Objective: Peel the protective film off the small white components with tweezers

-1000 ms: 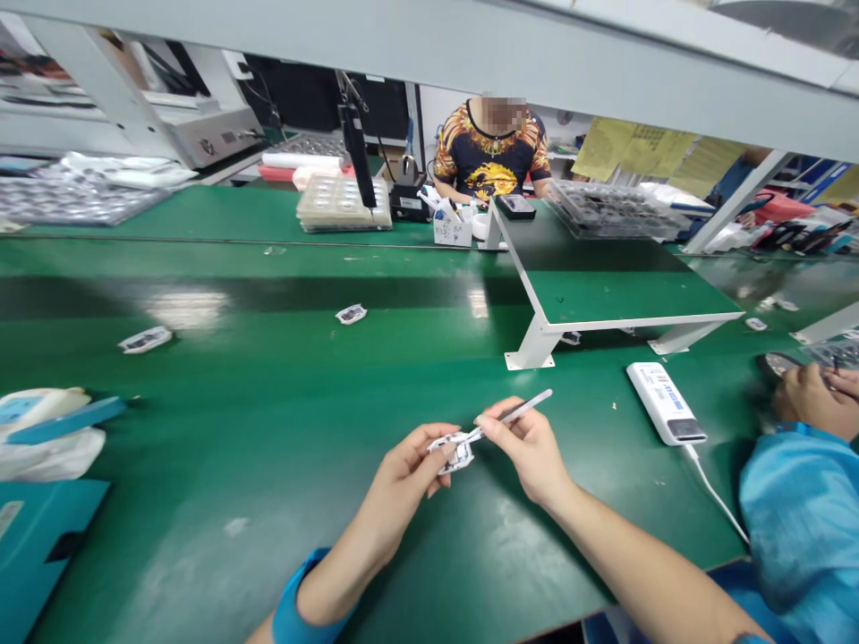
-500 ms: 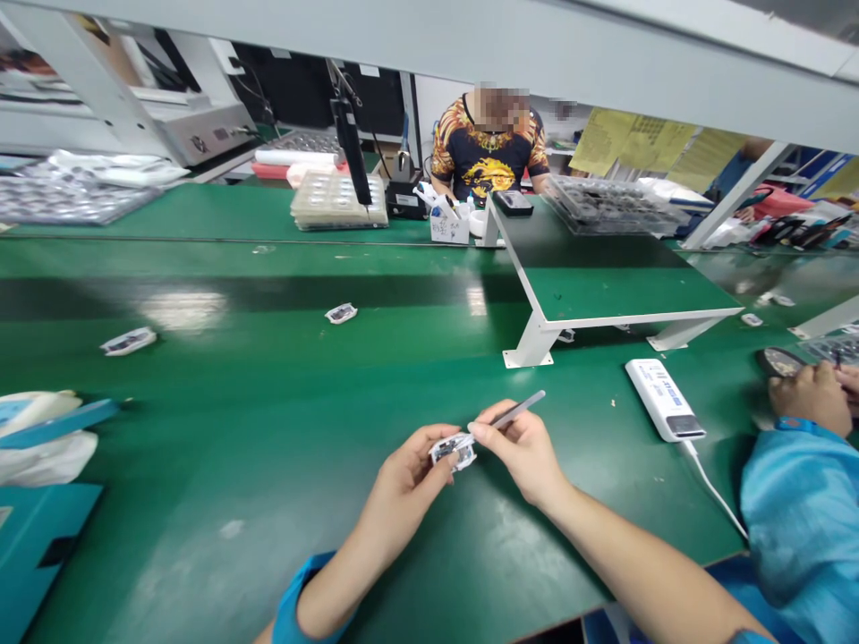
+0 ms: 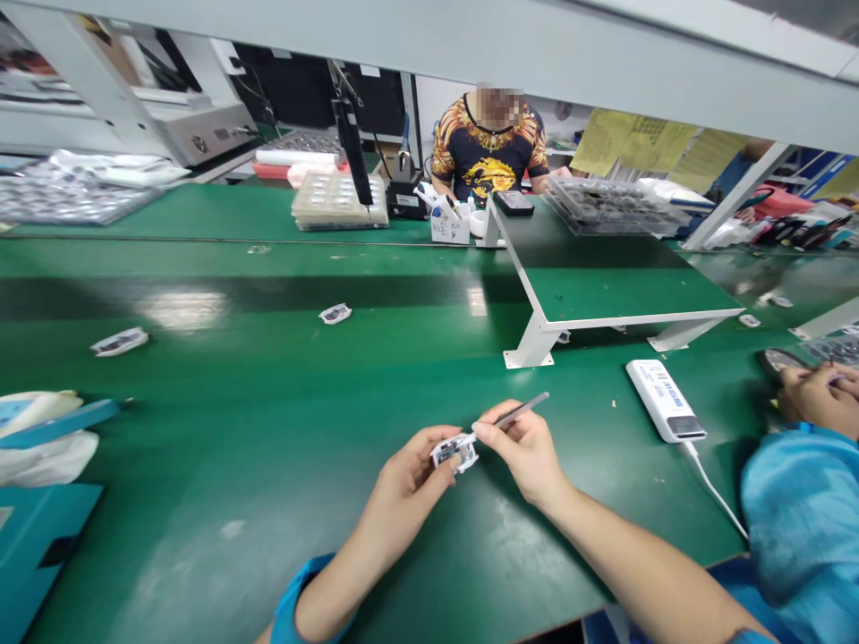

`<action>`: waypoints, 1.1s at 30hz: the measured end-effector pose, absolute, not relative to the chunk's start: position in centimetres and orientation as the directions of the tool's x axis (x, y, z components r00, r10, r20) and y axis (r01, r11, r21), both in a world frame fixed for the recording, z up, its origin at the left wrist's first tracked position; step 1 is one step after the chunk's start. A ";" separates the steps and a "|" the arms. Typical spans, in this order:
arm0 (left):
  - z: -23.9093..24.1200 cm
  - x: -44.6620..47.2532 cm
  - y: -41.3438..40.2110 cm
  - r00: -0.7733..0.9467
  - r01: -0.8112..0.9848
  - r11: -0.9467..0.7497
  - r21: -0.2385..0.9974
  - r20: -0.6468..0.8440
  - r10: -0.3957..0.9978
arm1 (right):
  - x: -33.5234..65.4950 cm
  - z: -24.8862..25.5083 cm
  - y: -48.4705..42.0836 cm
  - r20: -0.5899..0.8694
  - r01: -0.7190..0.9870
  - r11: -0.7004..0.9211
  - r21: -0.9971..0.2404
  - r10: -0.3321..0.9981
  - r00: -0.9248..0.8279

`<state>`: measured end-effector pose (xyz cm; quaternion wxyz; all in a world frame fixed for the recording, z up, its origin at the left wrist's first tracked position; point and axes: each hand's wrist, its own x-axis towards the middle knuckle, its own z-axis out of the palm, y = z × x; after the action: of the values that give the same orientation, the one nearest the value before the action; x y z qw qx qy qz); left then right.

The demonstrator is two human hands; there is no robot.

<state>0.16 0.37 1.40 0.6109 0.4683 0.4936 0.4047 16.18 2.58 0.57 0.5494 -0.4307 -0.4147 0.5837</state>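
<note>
Between the thumb and fingers of my left hand [image 3: 409,478] is a small white plastic housing [image 3: 443,454] with dark electronic parts inside, raised a little above the green bench. My right hand [image 3: 527,452] is closed in a pinch on slim grey tweezers [image 3: 530,405], whose back end sticks out up and to the right. Their tip points at the housing's right end. Whether it touches is hidden by my fingers.
Similar white housings [image 3: 335,314] lie on the green belt [image 3: 268,349] beyond my hands. A white-legged shelf [image 3: 637,295] stands ahead on the right. A white cabled device [image 3: 666,401] lies right. A co-worker's hand [image 3: 822,398] is at far right; another person [image 3: 489,152] sits opposite.
The loose housings on the belt have slid slightly left. My hands, with the housing and tweezers, have shifted barely rightward. The co-worker's hand at the right has moved a little.
</note>
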 end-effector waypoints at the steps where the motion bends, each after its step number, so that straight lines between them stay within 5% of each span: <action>1: 1.4 0.2 0.4 0.186 -0.035 0.236 0.971 -0.226 0.956 | 16.2 0.5 2.6 -0.044 -0.278 -0.050 -0.959 0.999 -0.027; 33: 0.7 1.0 0.1 0.020 -0.034 0.225 0.974 -0.225 0.974 | 16.0 0.5 1.2 0.233 0.032 0.233 -0.972 0.973 -0.003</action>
<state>1.02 0.12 0.66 0.5664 0.4353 0.5402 0.4450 15.97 1.17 0.49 0.5471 -0.4462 -0.5630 0.4296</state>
